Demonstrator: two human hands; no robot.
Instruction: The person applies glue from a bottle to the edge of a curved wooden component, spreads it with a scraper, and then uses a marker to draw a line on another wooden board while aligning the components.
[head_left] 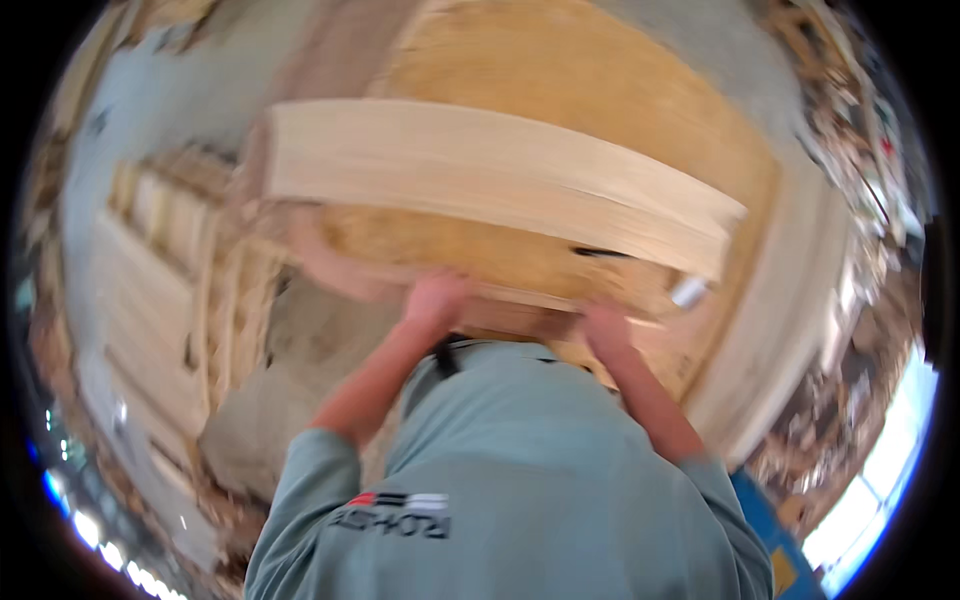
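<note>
Close to my waist, a narrow wooden board spans the gap between my two hands. My left hand is closed at its left end, and my right hand is closed at its right end. Motion blur smears the fingers of both. Just beyond lies a long, wide pale board, running across a yellowish wooden work surface. A dark, slim pen-like object rests by that board's near edge. Farther right, a small white cylindrical object sits near the board's right end.
On the left stand stacked wooden boards and frames. A long pale plank runs along the right side of the work surface. Wood scraps and clutter cover the far right. Something blue shows at the lower right.
</note>
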